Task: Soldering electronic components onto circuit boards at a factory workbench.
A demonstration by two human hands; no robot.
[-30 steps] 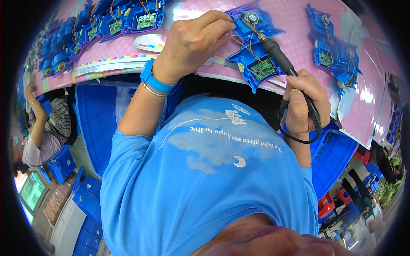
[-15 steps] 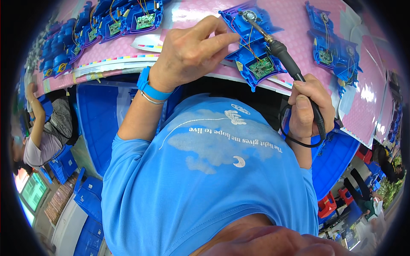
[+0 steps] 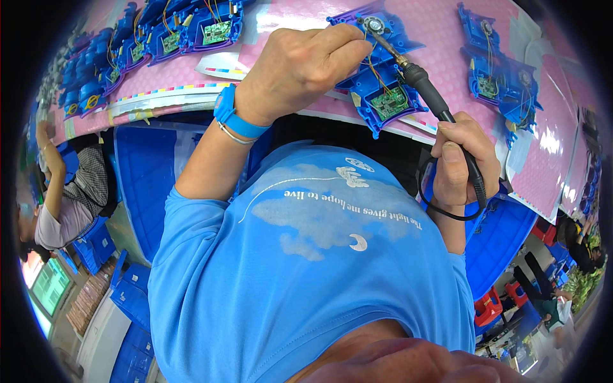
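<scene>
My right hand (image 3: 465,159) grips a soldering iron (image 3: 431,89) with a black handle. Its metal tip rests at the edge of a small round speaker (image 3: 375,25) seated in an opened blue plastic housing (image 3: 408,43). Close to the speaker's left side, my left hand (image 3: 300,70) is closed in a pinch. A thin wire (image 3: 372,69) runs up to its fingertips, which partly hide it. At its other end the wire meets a green circuit board (image 3: 389,102) in the nearer half of the housing.
More blue housings with boards and wires (image 3: 217,32) line the table's left side. Another opened housing (image 3: 488,64) lies to the right. Pink patterned sheets (image 3: 287,22) cover the table. Blue bins (image 3: 150,185) stand below its edge. Another person (image 3: 70,198) sits at far left.
My left hand has moved right and slightly up, bringing its pinched fingers closer to the speaker. The soldering iron and my right hand have stayed nearly still.
</scene>
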